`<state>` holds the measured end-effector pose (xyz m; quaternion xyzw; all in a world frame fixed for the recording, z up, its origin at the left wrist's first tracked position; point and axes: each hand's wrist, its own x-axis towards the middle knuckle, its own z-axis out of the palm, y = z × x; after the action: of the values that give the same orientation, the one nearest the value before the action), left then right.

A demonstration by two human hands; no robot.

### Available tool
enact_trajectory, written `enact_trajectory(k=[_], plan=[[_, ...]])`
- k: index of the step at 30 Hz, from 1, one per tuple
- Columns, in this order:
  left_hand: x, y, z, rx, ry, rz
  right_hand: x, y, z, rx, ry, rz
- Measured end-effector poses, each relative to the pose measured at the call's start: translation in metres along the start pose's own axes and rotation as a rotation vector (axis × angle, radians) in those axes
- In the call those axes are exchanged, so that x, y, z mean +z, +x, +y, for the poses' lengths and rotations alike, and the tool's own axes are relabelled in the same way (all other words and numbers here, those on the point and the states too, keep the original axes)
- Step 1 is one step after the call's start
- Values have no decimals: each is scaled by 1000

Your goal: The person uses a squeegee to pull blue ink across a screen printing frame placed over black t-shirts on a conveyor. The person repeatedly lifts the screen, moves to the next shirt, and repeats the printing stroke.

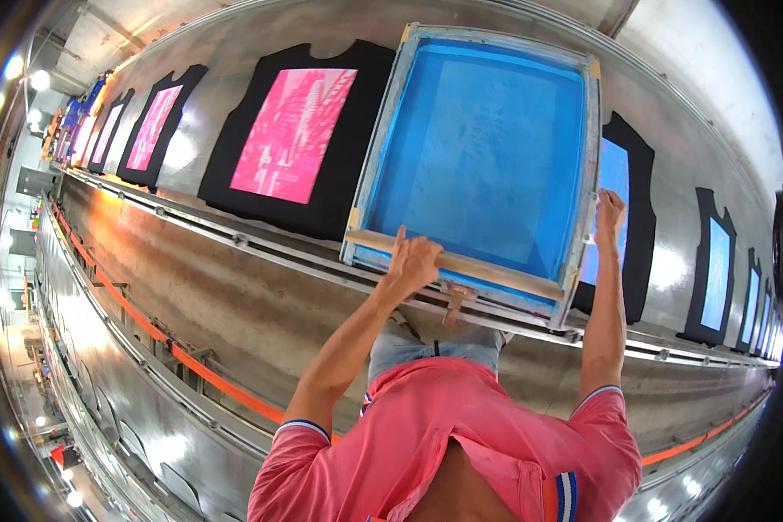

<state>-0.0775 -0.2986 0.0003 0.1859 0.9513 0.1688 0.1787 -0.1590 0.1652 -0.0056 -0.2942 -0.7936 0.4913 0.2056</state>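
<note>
At centre frame, left hand [413, 261] fingers curl over the wooden squeegee [461, 264] while right hand [608, 215] fingers clasp the large, rigid, probably unwieldy blue-meshed aluminium printing screen [483, 152] by its side rail.

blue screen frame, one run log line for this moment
left hand grips wooden squeegee bar | right hand holds blue mesh aluminium-framed printing screen edge | over black shirt

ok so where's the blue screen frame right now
In the head view, the blue screen frame lies right of centre on the long table, between the pink-printed shirt and a blue-printed one.
</note>
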Motion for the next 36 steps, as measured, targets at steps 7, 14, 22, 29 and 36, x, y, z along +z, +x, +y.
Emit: enact_trajectory(k=[7, 14, 22, 29, 36], plan=[[-77, -8, -179, 28, 45, -11, 173, -60, -21, -235, -131, 4], [-124, -39, -329, -61, 97, 41, 350, -165, -131, 67, -116, -10], [-169, -52, -427, -13, 211, -15, 422, -225, -161, 200, -94, -92], [-169, -41, -446, 44, 160, -46, 441, -229, -158, 175, -98, -32], [-159, -43, -457, 88, 201, -117, 453, -227, -133, 169, -140, 21]])
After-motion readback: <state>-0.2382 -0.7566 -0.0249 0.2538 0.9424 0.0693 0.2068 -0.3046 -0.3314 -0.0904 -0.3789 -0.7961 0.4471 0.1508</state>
